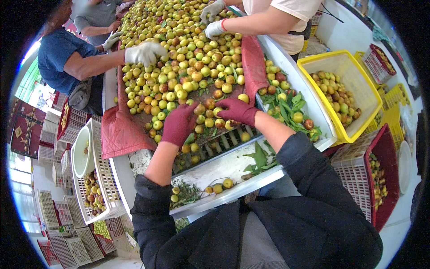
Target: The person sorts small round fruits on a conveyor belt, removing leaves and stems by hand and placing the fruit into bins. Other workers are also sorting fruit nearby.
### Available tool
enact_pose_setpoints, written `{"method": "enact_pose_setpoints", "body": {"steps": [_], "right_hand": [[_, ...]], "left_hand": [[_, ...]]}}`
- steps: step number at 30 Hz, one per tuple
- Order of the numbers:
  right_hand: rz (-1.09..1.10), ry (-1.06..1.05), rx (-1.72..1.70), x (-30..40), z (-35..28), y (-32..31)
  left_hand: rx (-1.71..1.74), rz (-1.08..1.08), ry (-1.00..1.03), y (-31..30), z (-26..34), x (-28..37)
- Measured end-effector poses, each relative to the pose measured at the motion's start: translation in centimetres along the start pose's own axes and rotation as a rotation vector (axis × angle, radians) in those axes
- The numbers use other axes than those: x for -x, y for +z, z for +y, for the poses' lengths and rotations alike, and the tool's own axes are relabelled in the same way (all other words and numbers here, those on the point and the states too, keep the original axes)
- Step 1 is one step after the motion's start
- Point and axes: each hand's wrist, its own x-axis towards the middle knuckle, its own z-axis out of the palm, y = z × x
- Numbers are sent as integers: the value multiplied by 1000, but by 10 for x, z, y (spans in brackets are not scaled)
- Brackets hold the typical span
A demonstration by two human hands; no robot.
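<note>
A heap of small yellow-green and reddish fruits (188, 53), apparently fresh jujubes, covers the sorting table before me. At its near edge my left hand (178, 123), in a maroon glove, rests against the fruits, its fingertips partly hidden. My right hand (238, 112), gloved the same way, is just to the right, with fingers bent over several fruits at the lip of the table. Whether either hand grips one is not clear. Several fruits lie between the hands. Below them is a slatted grate (221, 143) with a few fruits on it.
A white tray (215, 171) with leaves and fruits lies nearest me. Red padded cloth (126, 132) lines the table sides. At right stand a yellow bin (364, 90) and a crate (351, 175); at left, a white basket (112, 198). Co-workers' gloved hands (145, 53) reach into the heap.
</note>
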Motion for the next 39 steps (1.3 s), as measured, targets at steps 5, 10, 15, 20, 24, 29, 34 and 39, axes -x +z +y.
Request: {"method": "enact_pose_setpoints", "body": {"steps": [5, 10, 15, 20, 24, 29, 34, 39], "right_hand": [[-38, -63, 17, 0, -1, 2], [-26, -84, 42, 7, -5, -2], [45, -66, -92, 5, 5, -6], [-58, 81, -559, 15, -25, -8], [-142, 141, -940, 27, -52, -18], [-253, 278, -1283, 20, -28, -21], [-44, 52, -1628, 11, -1, -26], [504, -288, -2053, 36, 40, -116]], "left_hand": [[-50, 176, 21, 12, 23, -69], [-221, 6, -136, 34, 32, -105], [178, 210, -117, 66, 20, -77], [515, 234, 37, 65, 17, -42], [617, 303, 102, 44, 48, -31], [525, 292, 119, 18, 51, -31], [413, 373, 230, 14, 58, -39], [-68, 575, -75, 19, -38, -43]]}}
